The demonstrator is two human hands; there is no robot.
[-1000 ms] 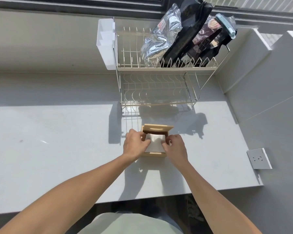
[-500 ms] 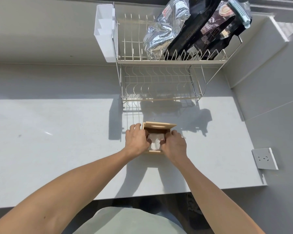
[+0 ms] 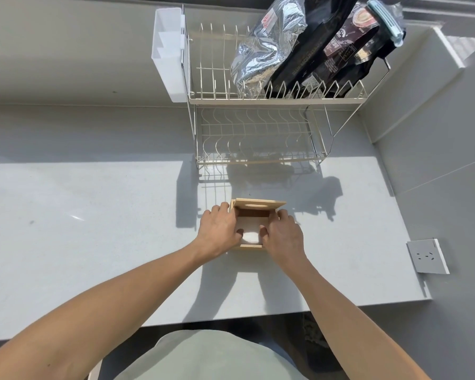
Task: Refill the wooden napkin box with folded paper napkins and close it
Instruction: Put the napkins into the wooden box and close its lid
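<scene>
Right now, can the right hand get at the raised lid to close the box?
Probably yes. The right hand rests at the wooden box's right edge, thumb on the napkins. The lid stands open just beyond its fingertips, nothing between; the dish rack sits farther back.

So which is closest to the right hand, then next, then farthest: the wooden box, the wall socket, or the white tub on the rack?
From the right hand:
1. Wooden box, touching it.
2. Wall socket, far right.
3. White tub, top left of the rack.
</scene>
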